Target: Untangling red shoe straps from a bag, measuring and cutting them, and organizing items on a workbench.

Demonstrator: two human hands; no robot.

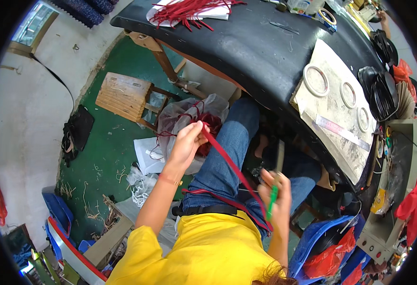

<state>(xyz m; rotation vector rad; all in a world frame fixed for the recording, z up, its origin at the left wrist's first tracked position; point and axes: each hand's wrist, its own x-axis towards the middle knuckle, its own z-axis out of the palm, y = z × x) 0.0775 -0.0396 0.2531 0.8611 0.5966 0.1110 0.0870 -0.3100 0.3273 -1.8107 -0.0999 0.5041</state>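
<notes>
One red strap slants across the middle of the frame, above the lap. The left hand pinches its upper end between thumb and fingers; the right hand, lower right of center, has its fingers curled around one green-handled tool. At upper right, three white rings and one ruler lie on a pale board atop a black-covered table. One wooden stool stands on green floor, upper left. The tool is motion-blurred, its type unclear; the bagged red cords are partly hidden.
</notes>
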